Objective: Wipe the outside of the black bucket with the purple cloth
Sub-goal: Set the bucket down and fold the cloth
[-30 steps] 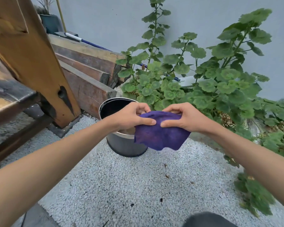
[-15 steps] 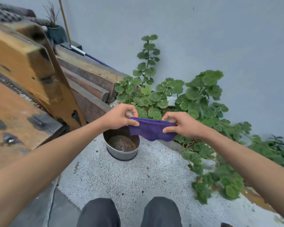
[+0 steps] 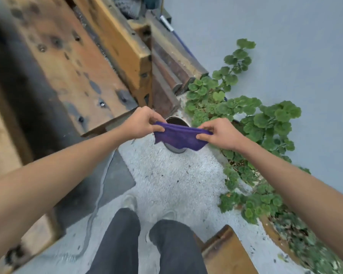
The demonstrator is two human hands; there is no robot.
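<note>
The purple cloth [image 3: 179,136] is stretched between both hands, folded along its top edge. My left hand [image 3: 142,121] pinches its left end and my right hand [image 3: 219,133] pinches its right end. The black bucket [image 3: 175,121] stands on the pale gravel ground well below the hands, between the wooden bench and the plant. The cloth hides most of it; only the far rim, part of the dark inside and a strip of the near wall show. Neither hand touches the bucket.
A wooden bench [image 3: 71,72] and stacked timber beams [image 3: 172,62] stand at left. A leafy green plant [image 3: 251,119] spreads along the grey wall [image 3: 285,46] at right. My legs in dark trousers [image 3: 147,246] stand on the gravel [image 3: 172,180]. A wooden block [image 3: 228,252] lies at bottom right.
The view has risen and tilted down, so the bucket looks smaller and farther below. The hands have pulled the cloth out flatter and wider between them.
</note>
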